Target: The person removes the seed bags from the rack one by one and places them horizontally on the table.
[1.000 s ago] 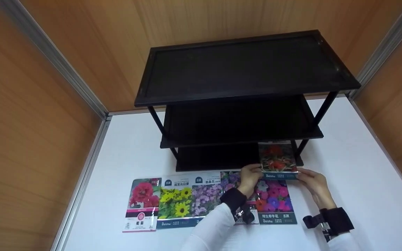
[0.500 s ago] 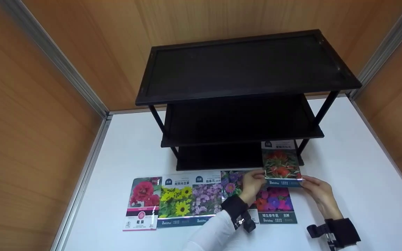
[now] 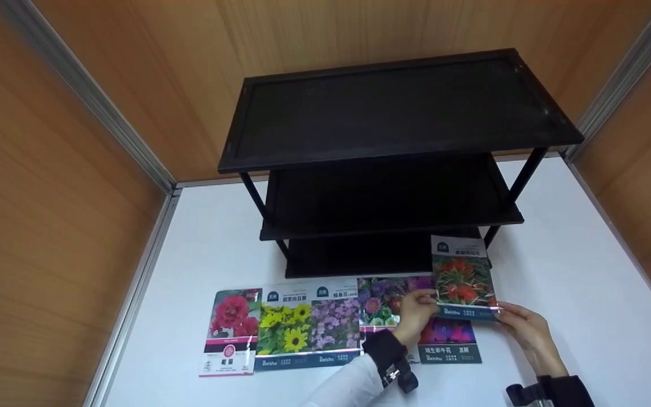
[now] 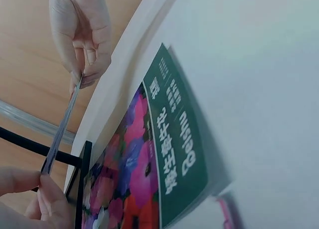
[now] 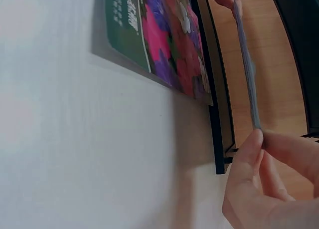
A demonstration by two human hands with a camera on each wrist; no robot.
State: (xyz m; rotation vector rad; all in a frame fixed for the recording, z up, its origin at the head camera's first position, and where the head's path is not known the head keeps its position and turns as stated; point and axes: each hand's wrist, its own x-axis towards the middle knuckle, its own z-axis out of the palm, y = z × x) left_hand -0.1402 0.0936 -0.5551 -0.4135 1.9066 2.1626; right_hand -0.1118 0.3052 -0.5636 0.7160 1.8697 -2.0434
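Observation:
Between both hands is a flower seed packet [image 3: 464,280] with red blooms and a dark green lower band, tilted up in front of the rack's bottom shelf. My left hand [image 3: 417,316] pinches its left edge between thumb and fingers, while my right hand [image 3: 529,333] pinches the lower right edge. Both wrist views show the packet nearly edge-on, a thin strip [image 4: 65,121] from hand to hand. Below it lies a pink-and-blue flower packet [image 3: 450,354], partly covered in the head view. My left forearm and hand overlap a purple aster packet [image 3: 379,305].
A black three-tier rack [image 3: 404,113] stands at the back of the white table [image 3: 201,232]. Left along the row lie a red-flower packet [image 3: 229,333], a yellow sunflower packet [image 3: 284,328] and a lilac-flower packet [image 3: 334,325]. Wooden panels [image 3: 48,226] enclose the table.
Both hands have drawn the red-flower seed packet away from the bottom shelf, toward the person and slightly right. More of its top now shows. The row of packets stays in place.

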